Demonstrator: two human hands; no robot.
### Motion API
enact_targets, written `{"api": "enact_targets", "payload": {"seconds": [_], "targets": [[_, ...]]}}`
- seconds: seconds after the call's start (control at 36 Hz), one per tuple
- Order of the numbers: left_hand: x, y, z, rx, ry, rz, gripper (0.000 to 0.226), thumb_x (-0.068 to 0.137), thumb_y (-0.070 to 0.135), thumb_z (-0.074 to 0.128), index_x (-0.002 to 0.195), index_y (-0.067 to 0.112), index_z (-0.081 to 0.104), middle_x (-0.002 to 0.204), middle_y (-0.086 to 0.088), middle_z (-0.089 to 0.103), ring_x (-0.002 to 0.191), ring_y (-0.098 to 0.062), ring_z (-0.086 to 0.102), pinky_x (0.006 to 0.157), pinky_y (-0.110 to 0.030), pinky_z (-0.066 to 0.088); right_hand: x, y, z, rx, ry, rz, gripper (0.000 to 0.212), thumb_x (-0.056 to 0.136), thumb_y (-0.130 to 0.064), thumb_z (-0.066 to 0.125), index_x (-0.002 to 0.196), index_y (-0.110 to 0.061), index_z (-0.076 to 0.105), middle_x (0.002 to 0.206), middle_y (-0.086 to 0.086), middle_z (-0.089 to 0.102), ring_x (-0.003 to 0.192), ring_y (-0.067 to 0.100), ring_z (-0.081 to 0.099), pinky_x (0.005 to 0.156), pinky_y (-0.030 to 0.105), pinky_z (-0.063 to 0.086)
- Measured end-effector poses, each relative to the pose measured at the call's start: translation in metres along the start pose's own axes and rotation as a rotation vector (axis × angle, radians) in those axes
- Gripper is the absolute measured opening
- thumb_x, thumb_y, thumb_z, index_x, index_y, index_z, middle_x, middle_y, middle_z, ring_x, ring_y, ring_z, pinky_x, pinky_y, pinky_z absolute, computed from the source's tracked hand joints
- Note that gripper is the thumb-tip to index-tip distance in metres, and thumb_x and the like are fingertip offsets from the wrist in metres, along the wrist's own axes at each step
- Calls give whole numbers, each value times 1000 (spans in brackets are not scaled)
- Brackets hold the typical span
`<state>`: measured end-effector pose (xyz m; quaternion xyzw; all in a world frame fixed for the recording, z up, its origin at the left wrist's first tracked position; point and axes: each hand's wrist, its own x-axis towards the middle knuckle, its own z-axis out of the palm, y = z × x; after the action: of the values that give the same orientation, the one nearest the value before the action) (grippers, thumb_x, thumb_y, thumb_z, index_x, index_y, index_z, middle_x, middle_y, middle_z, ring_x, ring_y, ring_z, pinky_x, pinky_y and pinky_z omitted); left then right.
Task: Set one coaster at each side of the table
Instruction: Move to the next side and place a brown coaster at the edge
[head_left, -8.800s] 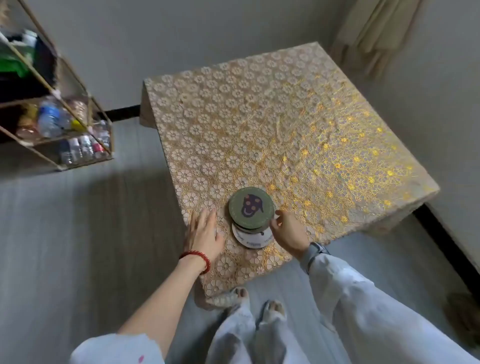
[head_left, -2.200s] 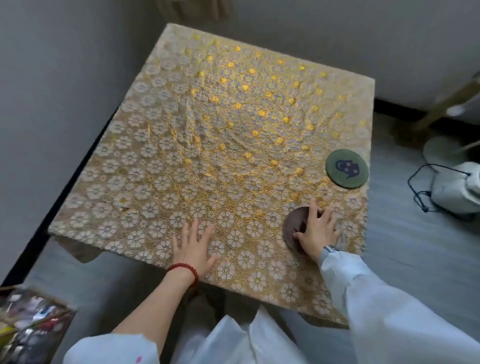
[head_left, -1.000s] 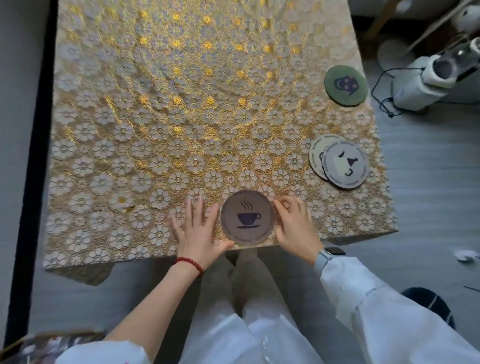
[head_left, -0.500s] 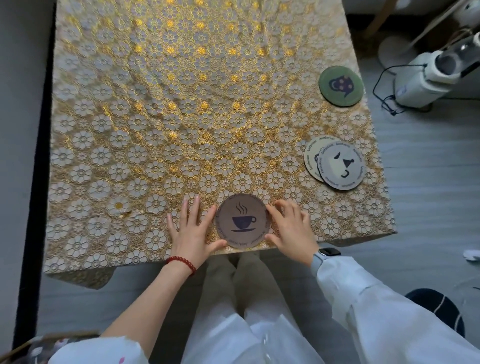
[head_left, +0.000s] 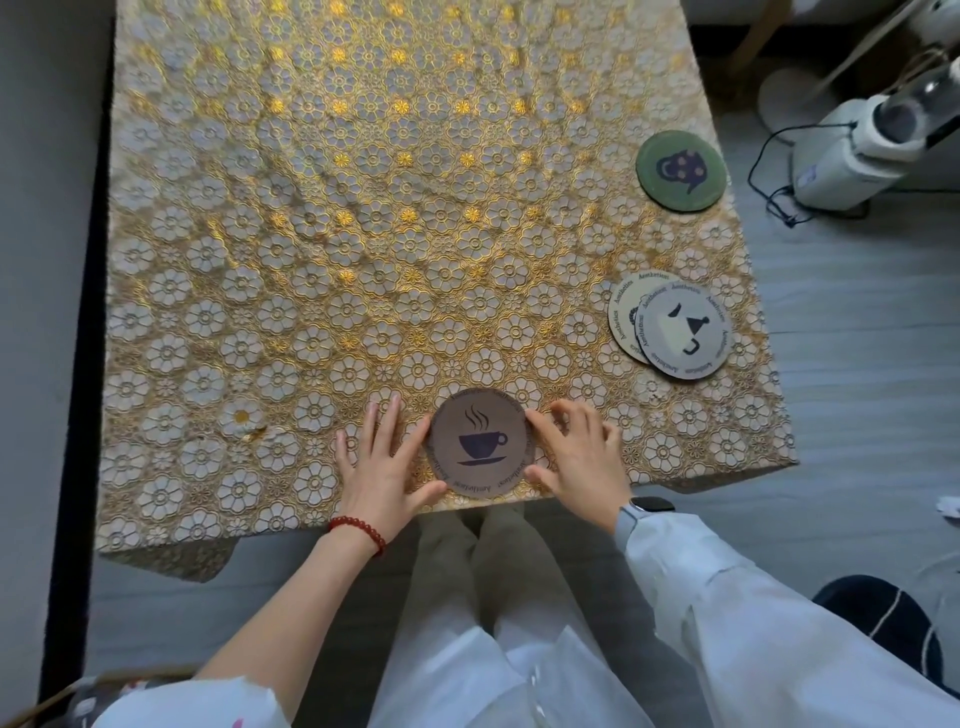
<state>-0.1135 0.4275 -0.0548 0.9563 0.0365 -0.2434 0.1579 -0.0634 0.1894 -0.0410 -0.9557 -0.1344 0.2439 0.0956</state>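
A brown coaster with a coffee-cup print (head_left: 480, 442) lies flat at the near edge of the table (head_left: 311, 234), which wears a gold flower-patterned cloth. My left hand (head_left: 382, 465) rests flat on the cloth, its thumb and fingers touching the coaster's left rim. My right hand (head_left: 576, 457) curls against the right rim with fingertips and thumb. Two cream coasters (head_left: 675, 325) overlap near the right edge. A green coaster (head_left: 680, 170) lies farther back along that same edge.
A white appliance with a black cord (head_left: 852, 150) stands on the grey floor right of the table. A dark slipper (head_left: 883, 618) lies at the lower right. The wall runs close along the table's left side. My legs are under the near edge.
Over the last second the brown coaster has stayed at the near edge between my hands. My fingers shifted slightly around its rim.
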Motion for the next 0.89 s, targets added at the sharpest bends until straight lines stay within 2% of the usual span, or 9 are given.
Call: {"api": "enact_targets", "payload": {"seconds": [0.39, 0.47, 0.58, 0.72, 0.78, 0.83, 0.89], "targets": [[0, -4, 4, 86, 24, 2, 71, 80, 63, 43, 140, 42, 12, 155, 1, -9, 142, -22, -14, 111, -58, -2, -2, 0, -2, -55, 1, 7, 68, 77, -51, 56, 135, -38, 23, 142, 5, 28, 134, 25, 19, 103, 50, 24], [1, -3, 4, 113, 24, 0, 71, 80, 64, 40, 140, 41, 8, 155, 0, -12, 141, -22, -16, 111, -58, -2, -1, 0, -3, -67, 9, 0, 67, 77, -52, 55, 134, -38, 24, 141, 5, 30, 132, 25, 22, 101, 50, 26], [1, -3, 5, 126, 11, 1, 72, 81, 65, 36, 140, 42, 1, 146, 4, -26, 136, -19, -25, 111, -58, -4, -1, 2, -2, -90, 7, -8, 66, 77, -55, 53, 134, -39, 24, 140, 4, 31, 131, 24, 24, 100, 49, 28], [1, -5, 5, 121, -5, 7, 74, 80, 67, 36, 140, 43, 0, 145, 4, -27, 135, -18, -27, 111, -58, -4, -1, 3, 0, -95, -1, -17, 67, 76, -56, 52, 134, -39, 22, 139, 3, 30, 130, 24, 23, 99, 49, 29], [1, -6, 4, 101, 1, 1, 73, 78, 67, 38, 139, 43, 7, 151, 4, -19, 140, -20, -19, 111, -58, -2, -1, 2, 0, -72, -15, -20, 67, 76, -55, 53, 133, -39, 23, 139, 3, 30, 131, 23, 23, 101, 48, 28], [2, -3, 0, 62, 33, -22, 68, 76, 64, 42, 136, 43, 21, 156, 1, 3, 142, -21, -5, 111, -58, 2, -1, 3, -3, -14, -23, -21, 62, 78, -53, 52, 132, -36, 28, 138, 0, 33, 131, 20, 26, 102, 47, 28], [7, 5, -7, -8, 90, -57, 57, 76, 59, 48, 128, 37, 39, 151, -4, 23, 140, -24, 9, 112, -58, 6, 0, 9, -9, 100, -5, -5, 53, 84, -45, 50, 132, -30, 34, 136, -2, 39, 128, 16, 33, 104, 44, 30]]}}
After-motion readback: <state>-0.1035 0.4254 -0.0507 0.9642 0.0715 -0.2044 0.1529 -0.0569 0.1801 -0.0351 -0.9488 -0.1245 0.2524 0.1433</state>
